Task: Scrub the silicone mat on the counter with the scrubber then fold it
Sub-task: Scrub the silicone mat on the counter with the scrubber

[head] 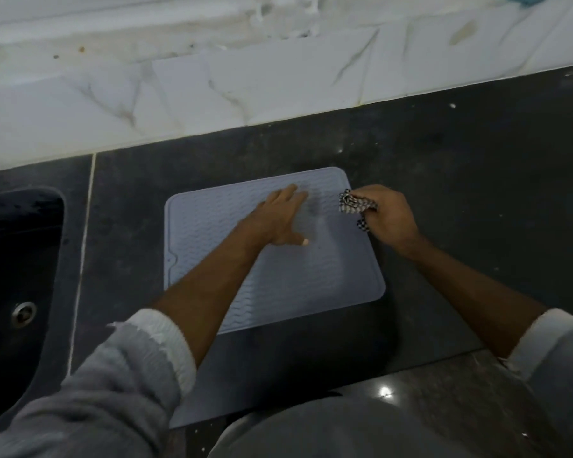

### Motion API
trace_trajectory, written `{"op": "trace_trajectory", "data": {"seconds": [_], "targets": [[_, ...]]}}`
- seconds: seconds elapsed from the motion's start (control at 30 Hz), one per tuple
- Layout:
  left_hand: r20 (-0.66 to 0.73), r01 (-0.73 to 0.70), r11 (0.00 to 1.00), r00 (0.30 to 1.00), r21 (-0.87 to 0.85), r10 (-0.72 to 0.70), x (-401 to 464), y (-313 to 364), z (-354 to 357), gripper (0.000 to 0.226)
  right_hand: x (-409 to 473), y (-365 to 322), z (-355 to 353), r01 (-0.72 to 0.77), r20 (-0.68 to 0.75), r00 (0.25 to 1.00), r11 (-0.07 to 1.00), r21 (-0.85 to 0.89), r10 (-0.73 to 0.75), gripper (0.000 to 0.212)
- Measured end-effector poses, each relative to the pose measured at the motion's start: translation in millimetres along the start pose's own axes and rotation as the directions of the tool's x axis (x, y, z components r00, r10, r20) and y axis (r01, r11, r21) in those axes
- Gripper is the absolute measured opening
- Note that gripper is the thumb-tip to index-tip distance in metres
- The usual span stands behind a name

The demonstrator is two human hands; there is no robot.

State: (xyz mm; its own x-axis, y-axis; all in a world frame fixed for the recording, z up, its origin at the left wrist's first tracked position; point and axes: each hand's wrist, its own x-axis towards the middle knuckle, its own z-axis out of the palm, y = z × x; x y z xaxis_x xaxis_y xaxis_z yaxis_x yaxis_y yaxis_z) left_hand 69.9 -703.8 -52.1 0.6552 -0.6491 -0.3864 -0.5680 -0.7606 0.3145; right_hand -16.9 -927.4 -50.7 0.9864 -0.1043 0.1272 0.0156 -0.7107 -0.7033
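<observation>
A pale grey ribbed silicone mat (328,272) lies flat on the dark counter (460,180). My left hand (278,219) rests palm down on the mat's far middle, fingers spread and slightly blurred. My right hand (389,216) hovers at the mat's far right edge, closed around a black-and-white checkered scrubber (351,203) that sticks out toward the mat's upper right corner. My left forearm hides part of the mat's lower left.
A dark sink (17,276) with a metal drain (24,312) sits at the left, beside a pale counter seam. A white marble-tiled backsplash (212,87) rises behind the counter. The counter's front edge runs below the mat.
</observation>
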Motion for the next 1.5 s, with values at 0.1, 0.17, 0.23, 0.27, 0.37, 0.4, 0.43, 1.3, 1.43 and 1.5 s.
{"op": "trace_trajectory", "data": {"seconds": [0.1, 0.17, 0.23, 0.27, 0.37, 0.4, 0.43, 1.3, 1.43, 1.5], "targets": [[0.005, -0.007, 0.999, 1.000, 0.041, 0.007, 37.7, 16.7, -0.9, 0.121, 23.2, 3.5, -4.0, 0.128, 0.037, 0.991, 0.989, -0.077, -0.125, 0.035], [0.018, 0.025, 0.998, 1.000, 0.056, -0.026, 52.9, 20.7, 2.2, 0.129, 41.7, 5.8, -0.2, 0.139, 0.109, 0.986, 0.981, -0.137, -0.124, 0.040], [0.042, 0.067, 0.995, 0.997, 0.076, -0.070, 61.1, 19.3, 6.3, 0.135, 60.5, 9.0, 6.5, 0.123, 0.187, 0.979, 0.959, -0.255, -0.076, 0.042], [0.060, 0.085, 0.993, 0.994, 0.079, -0.090, 62.7, 17.2, 8.6, 0.137, 68.7, 9.9, 10.4, 0.129, 0.221, 0.973, 0.941, -0.313, -0.059, 0.045], [0.112, 0.112, 0.992, 0.987, 0.054, -0.117, 63.9, 7.1, 12.7, 0.139, 91.2, 9.8, 20.2, 0.176, 0.288, 0.956, 0.899, -0.401, -0.059, 0.049], [0.120, 0.112, 0.993, 0.986, 0.042, -0.116, 64.2, 4.5, 14.3, 0.139, 97.3, 10.1, 22.6, 0.194, 0.303, 0.951, 0.885, -0.422, -0.063, 0.048], [0.122, 0.112, 0.993, 0.986, 0.035, -0.115, 64.5, 2.9, 15.8, 0.138, 102.4, 10.6, 24.4, 0.212, 0.321, 0.945, 0.869, -0.448, -0.065, 0.047], [0.077, 0.101, 0.995, 0.992, 0.010, -0.101, 70.3, -2.9, 26.2, 0.135, 42.5, 11.6, 42.2, 0.081, 0.199, 0.980, 0.855, -0.512, 0.027, 0.036], [0.082, 0.077, 0.997, 0.994, 0.008, -0.078, 69.5, -4.6, 26.3, 0.135, -21.3, 12.1, 31.2, 0.110, 0.199, 0.980, 0.878, -0.466, -0.018, 0.036], [0.077, 0.078, 0.997, 0.994, 0.001, -0.077, 68.5, -4.9, 25.5, 0.134, -40.7, 13.0, 26.1, 0.119, 0.220, 0.975, 0.886, -0.448, -0.019, 0.039]]}}
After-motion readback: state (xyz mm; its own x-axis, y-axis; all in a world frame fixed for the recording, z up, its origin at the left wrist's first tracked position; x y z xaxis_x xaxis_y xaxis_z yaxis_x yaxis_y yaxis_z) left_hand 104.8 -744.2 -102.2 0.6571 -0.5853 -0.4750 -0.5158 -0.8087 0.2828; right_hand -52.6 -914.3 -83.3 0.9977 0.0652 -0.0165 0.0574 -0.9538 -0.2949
